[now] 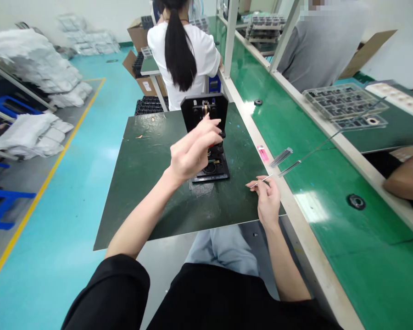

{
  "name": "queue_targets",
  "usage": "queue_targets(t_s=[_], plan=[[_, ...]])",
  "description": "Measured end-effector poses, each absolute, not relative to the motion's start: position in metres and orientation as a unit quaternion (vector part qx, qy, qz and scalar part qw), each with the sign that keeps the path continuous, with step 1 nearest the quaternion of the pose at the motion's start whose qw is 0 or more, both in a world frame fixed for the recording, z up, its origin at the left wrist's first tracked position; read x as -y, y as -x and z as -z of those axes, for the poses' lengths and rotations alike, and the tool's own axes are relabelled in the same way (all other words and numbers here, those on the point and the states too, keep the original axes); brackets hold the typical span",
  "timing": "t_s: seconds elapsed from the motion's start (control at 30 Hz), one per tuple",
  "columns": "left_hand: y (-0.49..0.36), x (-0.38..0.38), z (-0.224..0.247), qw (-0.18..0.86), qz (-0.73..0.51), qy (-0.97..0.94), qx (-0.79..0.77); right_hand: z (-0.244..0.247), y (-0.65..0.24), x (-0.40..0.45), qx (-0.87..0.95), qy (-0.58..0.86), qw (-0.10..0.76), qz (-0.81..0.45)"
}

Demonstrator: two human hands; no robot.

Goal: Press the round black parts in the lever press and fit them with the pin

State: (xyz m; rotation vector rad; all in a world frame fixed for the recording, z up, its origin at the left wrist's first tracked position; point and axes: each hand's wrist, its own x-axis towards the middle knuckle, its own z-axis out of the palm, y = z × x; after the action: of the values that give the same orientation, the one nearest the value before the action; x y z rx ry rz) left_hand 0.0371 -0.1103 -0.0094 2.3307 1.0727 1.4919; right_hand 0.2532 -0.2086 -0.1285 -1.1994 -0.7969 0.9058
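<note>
Think of a clock on the table, 12 pointing away from us. The green belt (330,229) is biggest, off past 3, w/ a white rail (299,224) on its near side. Our dark table (144,151) comes right up over our legs, prob. so we needn't lean far. The press (223,165) stands on it approx. 1 o'clock, facing us, prob. b/c both hands can get to it there. It looks black, w/ a tall flat back, a low flat base & a bit of red half hid by our L hand (197,147). That hand is up in front of it, fingers bent & a bit apart; can't tell if they grip any part. Our R hand (269,201) is approx. 3, low by the table edge, nr the rods (281,157), which lie in bunches approx. 2, prob. put close for a short reach. A pink pack (262,153) is just beside them. Smallest is the pin (266,178), thin, straight & shiny, pinched btwn R thumb & fingertips, prob. so its ends stick out free.
</note>
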Motion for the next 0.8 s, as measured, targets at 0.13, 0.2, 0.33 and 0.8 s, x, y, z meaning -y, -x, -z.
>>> queue_targets(t_s=[0.13, 0.2, 0.33, 0.8], plan=[[-0.027, 0.099, 0.037, 0.106, -0.497, -0.793, -0.335, 0.13, -0.253, 0.21, 0.349, 0.532, 0.666, -0.389], [-0.025, 0.103, 0.035, 0.101, -0.489, -0.803, -0.324, 0.131, -0.253, 0.21, 0.343, 0.532, 0.671, -0.387], [-0.035, 0.116, -0.016, 0.085, -0.488, -0.793, -0.355, 0.131, -0.252, 0.209, 0.339, 0.532, 0.673, -0.387], [0.014, 0.008, 0.038, 0.398, -0.58, -0.538, -0.465, 0.109, -0.245, 0.205, 0.5, 0.57, 0.575, -0.308]])
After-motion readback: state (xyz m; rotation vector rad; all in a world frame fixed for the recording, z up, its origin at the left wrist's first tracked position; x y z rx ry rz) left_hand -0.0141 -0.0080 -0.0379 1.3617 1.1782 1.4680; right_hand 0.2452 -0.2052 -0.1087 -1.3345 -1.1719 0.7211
